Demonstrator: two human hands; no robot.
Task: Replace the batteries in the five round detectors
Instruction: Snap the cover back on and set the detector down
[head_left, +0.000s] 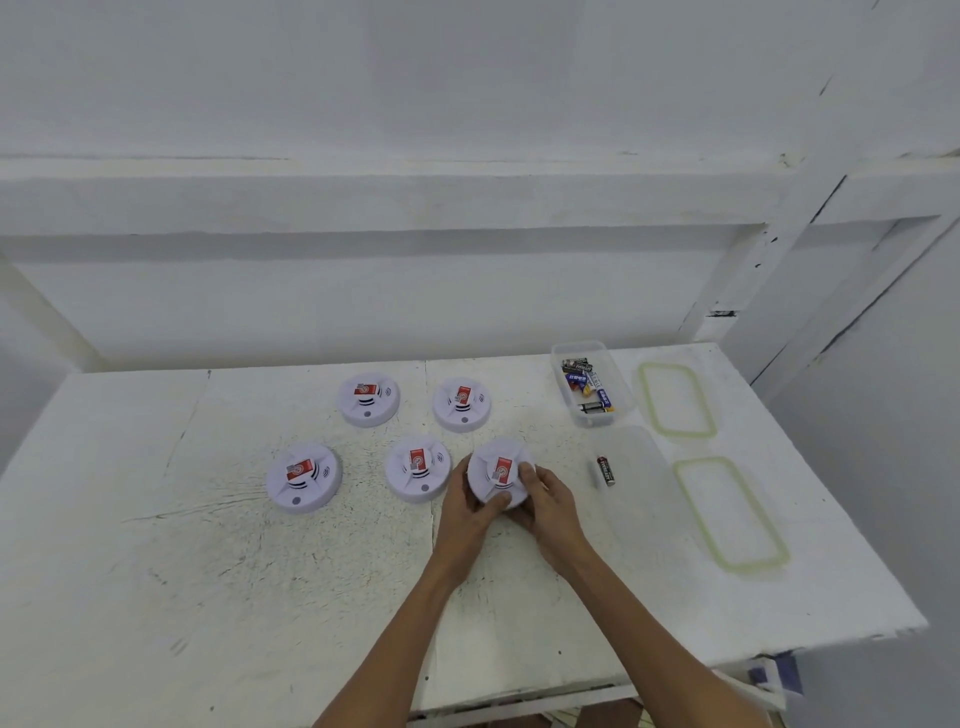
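Five round detectors on the white table (208, 571), all face up with red labels showing. Four (304, 477) sit untouched; the front-right detector (500, 470) is gripped at its rim from both sides. The left hand (467, 506) and right hand (545, 499) both curl round it, thumbs on its top face. Cannot tell whether it is lifted clear of the table.

Clear battery box (618, 400) stands well behind and to the right, with mixed cells inside. One loose battery (605, 471) lies near the right hand, at the edge of a second clear tub (644, 499).

Likely step: twisting the base off.

Risks:
- The smooth rim may slip under torque, so the unit drops or the cover springs away.
- The left knuckles are near the neighbouring detector (418, 467), and a jerk would knock it.
- The loose cell may roll if nudged.
- Spent and fresh cells could get mixed, as nothing visible marks which is which.
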